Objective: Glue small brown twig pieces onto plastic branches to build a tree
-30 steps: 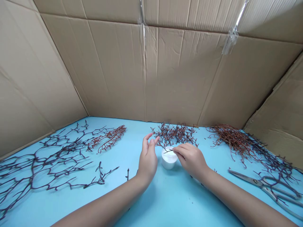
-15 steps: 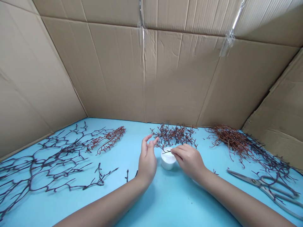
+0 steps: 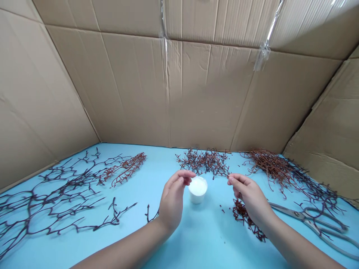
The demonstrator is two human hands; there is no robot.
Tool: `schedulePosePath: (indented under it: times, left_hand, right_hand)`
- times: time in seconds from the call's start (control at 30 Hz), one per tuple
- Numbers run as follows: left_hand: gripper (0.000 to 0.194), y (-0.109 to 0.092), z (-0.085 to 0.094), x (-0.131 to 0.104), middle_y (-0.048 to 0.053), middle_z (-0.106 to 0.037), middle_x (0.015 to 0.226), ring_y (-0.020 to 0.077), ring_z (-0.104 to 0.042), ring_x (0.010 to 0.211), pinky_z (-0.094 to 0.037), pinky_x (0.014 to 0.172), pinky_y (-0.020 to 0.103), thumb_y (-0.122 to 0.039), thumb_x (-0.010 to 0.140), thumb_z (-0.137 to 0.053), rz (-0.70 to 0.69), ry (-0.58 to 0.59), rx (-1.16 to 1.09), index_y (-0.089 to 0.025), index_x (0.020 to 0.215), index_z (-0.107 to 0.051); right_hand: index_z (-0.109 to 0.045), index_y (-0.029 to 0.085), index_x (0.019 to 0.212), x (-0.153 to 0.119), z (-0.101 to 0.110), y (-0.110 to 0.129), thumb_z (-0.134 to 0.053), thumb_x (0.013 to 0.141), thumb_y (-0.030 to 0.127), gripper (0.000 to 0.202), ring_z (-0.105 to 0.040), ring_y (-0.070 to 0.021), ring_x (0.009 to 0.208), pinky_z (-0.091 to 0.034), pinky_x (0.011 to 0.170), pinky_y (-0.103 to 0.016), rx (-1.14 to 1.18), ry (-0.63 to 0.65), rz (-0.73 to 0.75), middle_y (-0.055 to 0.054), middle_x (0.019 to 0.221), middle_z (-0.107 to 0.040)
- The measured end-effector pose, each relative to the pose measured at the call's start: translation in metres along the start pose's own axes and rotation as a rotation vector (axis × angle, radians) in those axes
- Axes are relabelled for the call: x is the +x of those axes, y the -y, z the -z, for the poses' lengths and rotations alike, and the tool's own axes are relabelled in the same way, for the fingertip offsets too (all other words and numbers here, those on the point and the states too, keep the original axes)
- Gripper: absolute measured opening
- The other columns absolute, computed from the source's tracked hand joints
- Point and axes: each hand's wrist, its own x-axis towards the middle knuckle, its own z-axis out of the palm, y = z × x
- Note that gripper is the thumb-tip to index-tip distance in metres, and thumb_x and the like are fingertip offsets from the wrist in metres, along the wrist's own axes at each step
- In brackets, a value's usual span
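Note:
A small white cup (image 3: 198, 195) with white contents stands on the blue table. My left hand (image 3: 172, 200) is curved loosely at the cup's left side, its fingertips near the rim, and I see nothing in it. To the right of the cup, my right hand (image 3: 249, 196) has thumb and forefinger pinched on a thin dark twig (image 3: 227, 175). That twig's tip overlaps the edge of a heap of brown branching twigs (image 3: 203, 161) behind the cup. Below my right hand lies a pile of short reddish-brown cut pieces (image 3: 246, 219), partly covered by it.
Large dark branches (image 3: 70, 186) spread over the left side, with a reddish sprig (image 3: 129, 168) beside them. At right lie a reddish-brown twig bundle (image 3: 269, 164) and metal scissors (image 3: 305, 216). Cardboard walls (image 3: 202, 93) enclose the back and sides.
My right hand has moved right, away from above the cup, uncovering the pile of cut pieces. My left fingers have curled in toward the cup's rim.

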Motion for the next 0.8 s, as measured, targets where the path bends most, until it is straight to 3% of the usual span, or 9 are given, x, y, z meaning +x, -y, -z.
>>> schedulePosePath:
  times: [0.1,0.2,0.37,0.53,0.6,0.67,0.73,0.8]
  left_hand:
    - [0.019,-0.006,-0.003,-0.007,0.004,-0.051,0.077,0.0179,-0.045,0.077,-0.036,0.073,0.029,-0.024,0.08,-0.042,-0.043,0.129,-0.035,-0.019,0.07,-0.057]
    - [0.022,-0.011,-0.004,-0.013,0.004,-0.048,0.078,0.0192,-0.043,0.078,-0.035,0.075,0.031,-0.025,0.079,-0.04,-0.076,0.238,0.084,-0.02,0.061,-0.051]
    - [0.03,-0.018,-0.012,-0.02,0.003,-0.035,0.087,0.0183,-0.038,0.081,-0.034,0.075,0.03,-0.02,0.078,-0.04,-0.09,0.235,0.376,-0.018,0.049,-0.037]
    - [0.027,-0.022,-0.023,-0.03,0.002,-0.03,0.094,0.018,-0.037,0.09,-0.032,0.084,0.033,-0.014,0.075,-0.046,-0.098,0.277,0.475,-0.017,0.051,-0.034]
    - [0.017,-0.023,-0.024,-0.035,0.002,-0.031,0.097,0.0181,-0.037,0.093,-0.032,0.086,0.034,-0.012,0.073,-0.049,-0.102,0.261,0.459,-0.02,0.062,-0.04]
    - [0.022,-0.022,-0.025,-0.04,0.002,-0.034,0.097,0.018,-0.038,0.092,-0.033,0.084,0.034,-0.01,0.068,-0.054,-0.098,0.253,0.394,-0.025,0.078,-0.041]
    - [0.029,-0.021,-0.026,-0.042,0.002,-0.04,0.092,0.0172,-0.041,0.085,-0.037,0.08,0.033,-0.013,0.067,-0.057,-0.001,0.307,0.333,-0.027,0.088,-0.041]
    - [0.019,-0.019,-0.028,-0.042,0.002,-0.046,0.086,0.0169,-0.044,0.079,-0.039,0.074,0.031,-0.022,0.071,-0.057,0.185,0.358,0.293,-0.024,0.087,-0.047]
  right_hand:
    - [-0.058,0.017,0.079,-0.015,0.017,0.006,-0.061,0.071,0.042,0.026,-0.035,-0.0073,0.046,-0.027,0.043,-0.021,0.209,-0.008,-0.165,0.0,0.068,-0.055]
    - [-0.059,0.018,0.079,-0.026,0.028,0.009,-0.065,0.068,0.041,0.026,-0.034,-0.0072,0.046,-0.025,0.043,-0.021,0.311,-0.014,-0.229,0.001,0.068,-0.054]
    - [-0.059,0.017,0.077,-0.037,0.026,0.009,-0.067,0.067,0.038,0.025,-0.034,-0.0068,0.047,-0.024,0.043,-0.021,0.414,0.041,-0.28,0.001,0.067,-0.053]
    - [-0.059,0.017,0.077,-0.045,0.02,0.011,-0.065,0.071,0.036,0.021,-0.034,-0.0063,0.047,-0.025,0.045,-0.02,0.462,0.111,-0.281,0.002,0.062,-0.052]
    - [-0.059,0.017,0.077,-0.048,0.02,0.012,-0.065,0.072,0.035,0.02,-0.035,-0.0058,0.047,-0.025,0.046,-0.019,0.484,0.143,-0.275,0.002,0.062,-0.053]
    - [-0.059,0.017,0.078,-0.051,0.02,0.013,-0.065,0.072,0.033,0.018,-0.035,-0.0052,0.046,-0.025,0.046,-0.019,0.516,0.176,-0.278,0.002,0.064,-0.054]
    - [-0.059,0.017,0.077,-0.054,0.018,0.015,-0.065,0.073,0.032,0.017,-0.036,-0.0048,0.046,-0.026,0.046,-0.019,0.573,0.211,-0.303,0.002,0.064,-0.055]
    - [-0.059,0.016,0.074,-0.058,0.015,0.018,-0.065,0.072,0.032,0.017,-0.036,-0.0043,0.045,-0.027,0.046,-0.018,0.646,0.248,-0.361,0.003,0.062,-0.054]
